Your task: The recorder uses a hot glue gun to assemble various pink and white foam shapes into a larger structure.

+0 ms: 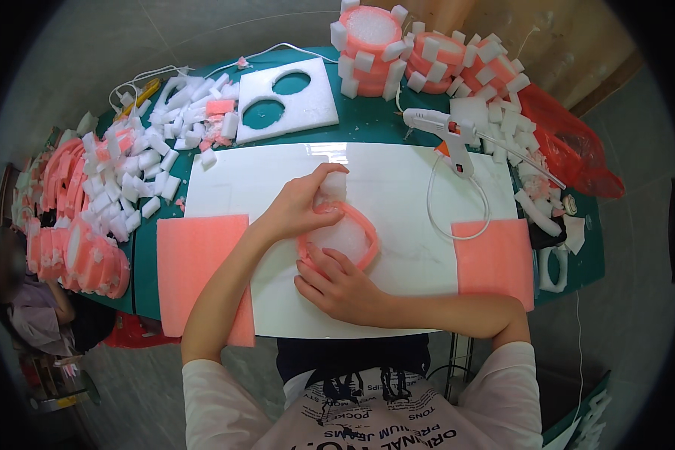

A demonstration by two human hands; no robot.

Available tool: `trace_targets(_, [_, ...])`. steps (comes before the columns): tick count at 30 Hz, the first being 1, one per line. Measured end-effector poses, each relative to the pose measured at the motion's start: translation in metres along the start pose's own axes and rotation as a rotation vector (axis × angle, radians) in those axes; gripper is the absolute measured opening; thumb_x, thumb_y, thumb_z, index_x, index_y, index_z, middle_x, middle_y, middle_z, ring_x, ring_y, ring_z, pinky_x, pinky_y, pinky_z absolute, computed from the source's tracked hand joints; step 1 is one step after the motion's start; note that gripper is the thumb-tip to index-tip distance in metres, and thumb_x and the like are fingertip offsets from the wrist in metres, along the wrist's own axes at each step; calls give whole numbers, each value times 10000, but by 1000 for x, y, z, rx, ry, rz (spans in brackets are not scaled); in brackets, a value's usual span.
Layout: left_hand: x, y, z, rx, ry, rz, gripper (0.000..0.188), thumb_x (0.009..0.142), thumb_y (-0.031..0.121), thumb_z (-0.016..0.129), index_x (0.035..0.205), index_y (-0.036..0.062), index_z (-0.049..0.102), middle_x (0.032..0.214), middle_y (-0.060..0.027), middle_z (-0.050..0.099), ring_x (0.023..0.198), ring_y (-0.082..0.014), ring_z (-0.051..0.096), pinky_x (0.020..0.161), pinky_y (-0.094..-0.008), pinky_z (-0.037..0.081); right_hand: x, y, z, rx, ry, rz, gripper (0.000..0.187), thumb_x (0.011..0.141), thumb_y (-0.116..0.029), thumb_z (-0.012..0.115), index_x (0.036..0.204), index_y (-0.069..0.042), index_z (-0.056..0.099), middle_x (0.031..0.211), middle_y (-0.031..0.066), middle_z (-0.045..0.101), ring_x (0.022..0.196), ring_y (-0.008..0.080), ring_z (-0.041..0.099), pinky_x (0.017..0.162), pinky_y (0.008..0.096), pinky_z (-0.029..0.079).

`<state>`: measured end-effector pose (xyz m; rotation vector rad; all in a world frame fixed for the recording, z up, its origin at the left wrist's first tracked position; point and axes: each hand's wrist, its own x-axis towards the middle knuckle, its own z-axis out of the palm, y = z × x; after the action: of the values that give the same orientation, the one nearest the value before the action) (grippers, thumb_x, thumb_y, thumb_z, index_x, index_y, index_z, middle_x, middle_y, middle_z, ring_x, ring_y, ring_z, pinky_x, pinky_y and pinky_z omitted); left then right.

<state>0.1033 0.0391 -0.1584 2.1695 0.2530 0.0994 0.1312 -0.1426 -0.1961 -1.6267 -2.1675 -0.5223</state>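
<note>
The pink ring (370,234) is dull foam. The white board (412,259) is smooth and shiny. The red bag (577,156) is shiny plastic.

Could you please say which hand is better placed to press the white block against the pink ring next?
Probably the left hand: it grips the white block at the far edge of the pink ring; the right hand touches its near side.

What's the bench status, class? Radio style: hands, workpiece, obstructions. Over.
Left hand gripping white foam block, far edge of pink foam ring. Right hand touching near-left edge. Ring over white board. Glue gun beyond, rightward; nothing seen blocking.
</note>
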Motion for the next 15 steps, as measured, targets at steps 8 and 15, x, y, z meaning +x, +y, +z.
trace_targets(8, [-2,1,3,-83,26,13,564,737,105,637,1259,98,423,982,-115,620,858,-206,590,797,-293,467,0,0,1,10,5,-3,223,776,-154,551,970,-53,592,1096,112,568,1152,337,505,927,427,401])
trace_targets(15, [-2,-1,6,-105,33,36,565,748,110,620,1269,95,403,983,-123,602,854,-206,573,789,-295,460,-1,0,2,4,1,0,224,772,-157,553,965,-48,590,1099,119,572,1144,338,507,923,428,401])
